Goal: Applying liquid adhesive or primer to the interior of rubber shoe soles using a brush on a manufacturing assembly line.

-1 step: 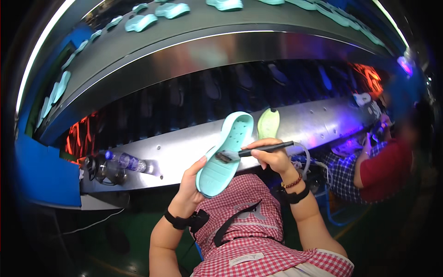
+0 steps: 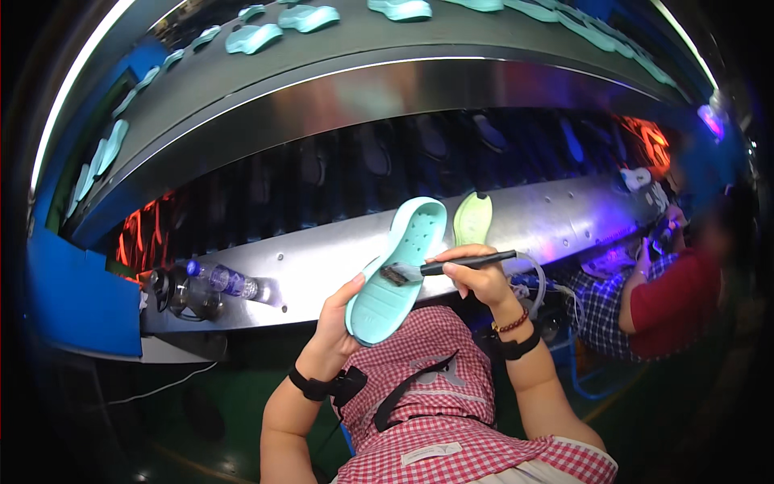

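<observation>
My left hand (image 2: pixel 332 321) grips a turquoise shoe sole (image 2: pixel 379 310) by its left side, thumb over the rim. The sole is tilted, its hollow inner side facing up, with small holes toward the far end. A black-handled brush (image 2: pixel 468 263) is pinched in my right hand (image 2: pixel 484 282), and a pale tube runs from the end of its handle. Its dark bristles rest on the inside of the sole near the middle. Just beyond my right hand, a lime-green insole-shaped piece (image 2: pixel 472 218) lies on the metal ledge.
The metal ledge (image 2: pixel 322 278) spans the work place. A clear bottle (image 2: pixel 222 280) and a dark-lidded jug (image 2: pixel 187 300) lie at its left. Above, a conveyor belt (image 2: pixel 339 40) carries several turquoise soles. A co-worker in a red top (image 2: pixel 673 302) sits at right.
The whole view has shifted slightly. The soles on the belt appear a little farther right. Both hands keep their hold, and the brush stays inside the sole.
</observation>
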Motion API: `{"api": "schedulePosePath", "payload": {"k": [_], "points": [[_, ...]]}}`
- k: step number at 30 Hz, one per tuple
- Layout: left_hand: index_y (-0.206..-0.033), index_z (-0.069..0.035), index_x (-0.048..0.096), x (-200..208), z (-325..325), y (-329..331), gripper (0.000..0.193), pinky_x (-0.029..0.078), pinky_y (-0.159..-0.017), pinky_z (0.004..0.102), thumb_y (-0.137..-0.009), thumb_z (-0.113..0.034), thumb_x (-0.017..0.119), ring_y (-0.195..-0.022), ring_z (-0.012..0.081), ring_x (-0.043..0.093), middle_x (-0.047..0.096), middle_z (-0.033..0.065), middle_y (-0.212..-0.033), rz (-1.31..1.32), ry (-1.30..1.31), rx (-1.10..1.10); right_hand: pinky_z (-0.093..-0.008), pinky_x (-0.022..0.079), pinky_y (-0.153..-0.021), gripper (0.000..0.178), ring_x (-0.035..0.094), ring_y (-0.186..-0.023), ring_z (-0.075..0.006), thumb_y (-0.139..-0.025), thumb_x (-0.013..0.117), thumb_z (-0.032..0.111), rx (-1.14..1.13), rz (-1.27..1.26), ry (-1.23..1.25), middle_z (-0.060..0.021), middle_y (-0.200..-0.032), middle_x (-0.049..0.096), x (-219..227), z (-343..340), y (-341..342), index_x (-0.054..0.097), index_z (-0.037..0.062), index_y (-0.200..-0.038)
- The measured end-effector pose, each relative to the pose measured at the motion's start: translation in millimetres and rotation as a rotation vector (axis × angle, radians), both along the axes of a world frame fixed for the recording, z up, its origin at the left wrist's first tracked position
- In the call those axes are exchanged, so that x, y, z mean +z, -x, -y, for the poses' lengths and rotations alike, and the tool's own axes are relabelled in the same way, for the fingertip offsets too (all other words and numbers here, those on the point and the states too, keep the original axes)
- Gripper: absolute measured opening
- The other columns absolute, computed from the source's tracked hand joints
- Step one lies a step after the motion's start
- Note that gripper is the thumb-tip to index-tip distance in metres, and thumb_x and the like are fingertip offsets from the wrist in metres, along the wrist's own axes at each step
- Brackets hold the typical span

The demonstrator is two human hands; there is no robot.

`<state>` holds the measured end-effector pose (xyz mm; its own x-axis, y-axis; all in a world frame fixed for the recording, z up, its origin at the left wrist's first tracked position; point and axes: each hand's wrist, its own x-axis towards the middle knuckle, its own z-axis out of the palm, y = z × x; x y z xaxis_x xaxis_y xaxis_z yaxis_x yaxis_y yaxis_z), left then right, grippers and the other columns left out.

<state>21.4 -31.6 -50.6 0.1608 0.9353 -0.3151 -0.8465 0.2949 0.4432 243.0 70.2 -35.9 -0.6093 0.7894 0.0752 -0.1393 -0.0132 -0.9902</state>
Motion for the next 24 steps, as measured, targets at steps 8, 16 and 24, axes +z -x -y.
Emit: {"api": "schedulePosePath", "payload": {"k": [8, 16, 24], "points": [[-0.135, 0.004, 0.033, -4.9, 5.3, -2.7, 0.052, 0.047, -0.094, 0.0377, -0.092, -0.024, 0.044, -0.112, 0.0275, 0.055, 0.050, 0.0187, -0.127, -0.060, -0.091, -0.027, -0.0267, 0.050, -0.074, 0.018, 0.065, -0.082, -0.0176, -0.082, 0.059, 0.002, -0.575, 0.229, -0.458, -0.0129, -0.091, 0.069, 0.1, 16.4, 39.7, 0.067, -0.0033, -0.098], [-0.132, 0.004, 0.037, 76.0, 9.5, 72.7, 0.061, 0.051, -0.080, 0.0486, -0.093, -0.043, 0.029, -0.097, 0.0359, 0.059, 0.054, 0.0214, -0.118, -0.407, -0.437, 0.274, -0.0159, 0.037, -0.038, 0.021, 0.046, -0.042, -0.0063, -0.084, 0.057, 0.004, 0.101, -0.463, 0.116, -0.0283, -0.100, 0.063, 4.3, 30.6, -15.9, 0.061, -0.0073, -0.101], [-0.135, 0.004, 0.030, 190.6, -90.1, 271.6, 0.062, 0.022, -0.106, 0.0629, -0.092, -0.040, 0.030, -0.131, 0.0396, 0.030, 0.036, 0.0212, -0.138, 0.146, -0.491, 1.055, -0.0158, 0.034, -0.039, 0.021, 0.041, -0.041, -0.0051, -0.089, 0.047, 0.002, -0.049, -0.470, 0.309, -0.0275, -0.106, 0.061, -35.0, 11.7, -24.9, 0.057, -0.0059, -0.106]]}}
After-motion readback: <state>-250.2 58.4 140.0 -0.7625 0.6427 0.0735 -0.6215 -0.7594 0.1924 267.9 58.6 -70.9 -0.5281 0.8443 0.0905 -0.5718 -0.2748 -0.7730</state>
